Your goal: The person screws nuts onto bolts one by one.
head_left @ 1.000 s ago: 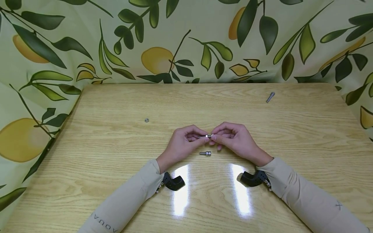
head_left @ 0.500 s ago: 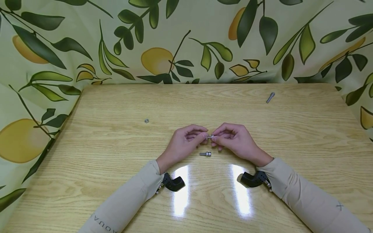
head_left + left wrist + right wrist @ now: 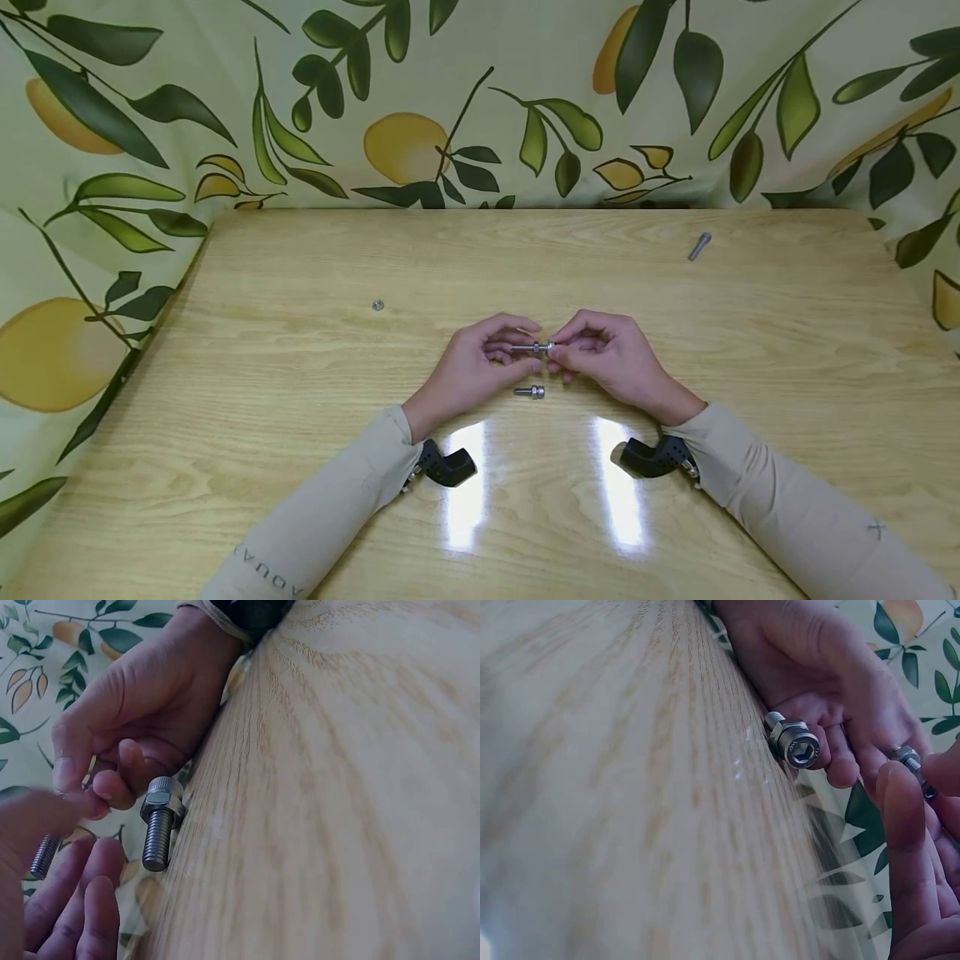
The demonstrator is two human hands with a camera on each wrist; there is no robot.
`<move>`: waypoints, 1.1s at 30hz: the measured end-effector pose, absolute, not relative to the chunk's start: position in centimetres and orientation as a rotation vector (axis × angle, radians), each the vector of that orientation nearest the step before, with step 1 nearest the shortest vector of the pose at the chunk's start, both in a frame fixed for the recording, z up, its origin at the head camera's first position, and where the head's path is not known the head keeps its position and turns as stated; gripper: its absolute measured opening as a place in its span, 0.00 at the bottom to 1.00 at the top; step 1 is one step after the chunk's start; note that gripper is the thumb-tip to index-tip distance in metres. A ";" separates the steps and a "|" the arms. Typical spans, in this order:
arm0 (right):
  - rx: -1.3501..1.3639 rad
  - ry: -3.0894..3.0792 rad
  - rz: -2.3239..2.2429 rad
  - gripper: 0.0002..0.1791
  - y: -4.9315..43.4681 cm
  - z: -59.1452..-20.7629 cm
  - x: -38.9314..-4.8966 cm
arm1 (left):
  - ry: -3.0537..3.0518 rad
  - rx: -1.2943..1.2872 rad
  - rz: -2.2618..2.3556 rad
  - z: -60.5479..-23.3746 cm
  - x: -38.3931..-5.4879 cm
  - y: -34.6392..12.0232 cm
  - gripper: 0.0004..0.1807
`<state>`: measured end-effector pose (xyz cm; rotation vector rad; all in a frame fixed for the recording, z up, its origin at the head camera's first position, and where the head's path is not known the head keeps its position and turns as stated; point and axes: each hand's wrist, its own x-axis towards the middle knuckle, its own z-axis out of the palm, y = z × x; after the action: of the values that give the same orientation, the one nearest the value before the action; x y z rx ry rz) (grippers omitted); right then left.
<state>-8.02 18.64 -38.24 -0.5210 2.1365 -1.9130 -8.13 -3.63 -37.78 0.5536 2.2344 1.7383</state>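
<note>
Above the middle of the wooden table (image 3: 225, 400), two bare hands are meeting around one steel bolt (image 3: 527, 348). The right hand (image 3: 611, 358) is pinching the bolt by its head between thumb and forefinger. The left hand (image 3: 480, 358) is keeping thumb and fingers apart, curving about the threaded end and not seeming to grip it. The bolt's long axis is running left to right, roughly parallel to the table's far edge, with the head at the right hand and the tip pointing toward the left palm. A hex nut (image 3: 537, 347) is sitting on the thread, lying between the tips of the left thumb and forefinger with a gap on both sides; that gap seems the relation that matters most. Just toward the near edge from the hands, a second bolt (image 3: 157, 829) is resting, wearing its own nut (image 3: 157, 799), head to the right. Near the far right corner, nearer the right hand, a third bolt (image 3: 700, 247) is lying diagonally, its head toward that corner. Left of centre, nearer the left hand, a loose nut (image 3: 378, 305) is lying alone. Counting everything, three bolts and three nuts are showing.
</note>
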 end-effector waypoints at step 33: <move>-0.506 2.172 -1.873 0.06 18.6 -38.2 -8.3 | 2.251 0.581 1.688 -37.8 -8.4 -3.7 0.14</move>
<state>-8.25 18.55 -38.17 -0.5060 2.1717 -1.8730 -8.44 -3.68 -37.84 0.5809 2.2513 1.6877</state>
